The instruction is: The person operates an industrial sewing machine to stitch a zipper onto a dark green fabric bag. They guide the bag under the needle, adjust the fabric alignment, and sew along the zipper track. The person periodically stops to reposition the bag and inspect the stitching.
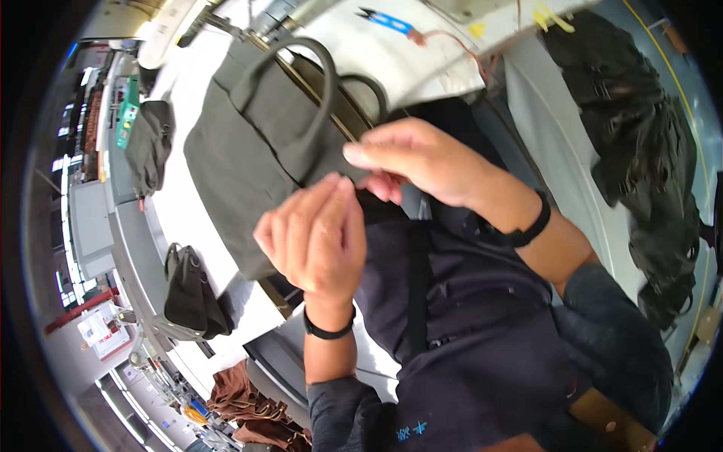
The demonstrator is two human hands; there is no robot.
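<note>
A dark olive-grey bag (226, 135) with rounded tube handles (331, 75) lies on the white table in front of me. A zipper runs along its opening. Over the bag's near edge is my left hand (316, 237), its fingers pressed together at the tips. My right hand (429, 162) is just to the right of it and a little farther off, thumb and fingers curled in toward the left fingertips. Both hands are closed, and whatever lies between their fingers is hidden or too small to name.
Blue-handled thread snips (388, 25) lie on the white table (188, 200) at the far side. More dark bags (192, 294) sit to the left. Dark bag pieces (625, 120) are heaped at the right. Brown bags (248, 399) are at the lower left.
</note>
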